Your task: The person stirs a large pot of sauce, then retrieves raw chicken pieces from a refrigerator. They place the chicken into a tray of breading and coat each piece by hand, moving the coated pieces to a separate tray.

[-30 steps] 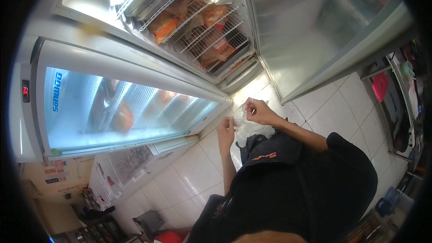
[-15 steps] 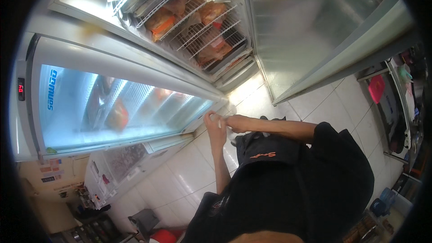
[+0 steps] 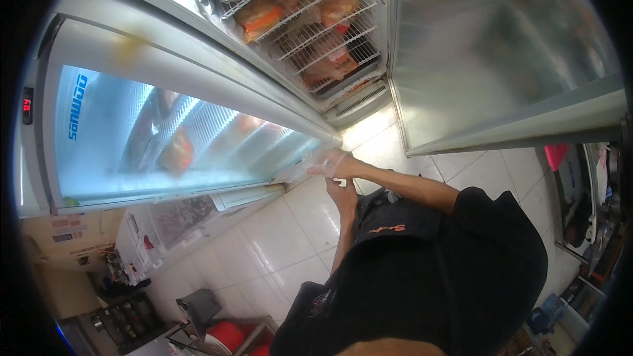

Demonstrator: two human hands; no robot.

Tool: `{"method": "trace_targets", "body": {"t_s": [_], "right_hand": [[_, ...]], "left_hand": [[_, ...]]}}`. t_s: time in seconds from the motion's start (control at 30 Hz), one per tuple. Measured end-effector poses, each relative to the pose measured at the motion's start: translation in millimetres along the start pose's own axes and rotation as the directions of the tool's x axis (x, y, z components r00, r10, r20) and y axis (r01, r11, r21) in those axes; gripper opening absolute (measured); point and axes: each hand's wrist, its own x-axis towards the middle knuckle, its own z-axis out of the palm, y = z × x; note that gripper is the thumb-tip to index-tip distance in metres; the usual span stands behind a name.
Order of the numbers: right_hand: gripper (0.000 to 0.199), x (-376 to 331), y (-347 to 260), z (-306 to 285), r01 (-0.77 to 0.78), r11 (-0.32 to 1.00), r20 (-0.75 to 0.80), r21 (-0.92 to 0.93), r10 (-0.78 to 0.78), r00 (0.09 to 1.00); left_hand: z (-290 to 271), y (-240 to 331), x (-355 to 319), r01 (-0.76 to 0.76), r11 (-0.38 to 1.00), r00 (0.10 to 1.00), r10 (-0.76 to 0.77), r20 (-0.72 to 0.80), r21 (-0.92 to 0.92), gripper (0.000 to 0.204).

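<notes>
Plastic (image 3: 320,161): thin, clear and colourless, crinkled, with faint pale highlights. Outline is indistinct; whether bag or glove cannot be determined. Location: in front of the foot of the fridge (image 3: 175,142), above the tiled floor (image 3: 277,240). Right grip (image 3: 340,166): plastic lies over the fingers, toward the fridge; whether they are clenched on it cannot be told. Left grip (image 3: 343,192): fingers bent, just beside the right one; any hold on the plastic's edge cannot be confirmed. Adjoining the fridge, an open cabinet (image 3: 359,101) contains packages (image 3: 262,23) on wire racks.
</notes>
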Motion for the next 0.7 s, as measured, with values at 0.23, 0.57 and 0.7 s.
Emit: {"method": "trace_targets", "body": {"t_s": [0.23, 0.57, 0.7], "right_hand": [[0.042, 67, 1, 14, 0.147, 0.843, -0.195, 0.517, -0.052, 0.98], [0.081, 118, 63, -31, -0.073, 0.875, -0.229, 0.478, 0.205, 0.952], [0.052, 116, 98, -101, 0.259, 0.589, -0.517, 0.766, 0.323, 0.793]], "left_hand": [[-26, -4, 87, -0.091, 0.996, 0.984, 0.092, 0.154, -0.01, 0.024], [-48, 2, 130, -0.41, 0.895, 0.686, 0.176, 0.707, 0.175, 0.019], [-33, -14, 158, -0.486, 0.87, 0.443, 0.163, 0.881, 0.083, 0.018]]}}
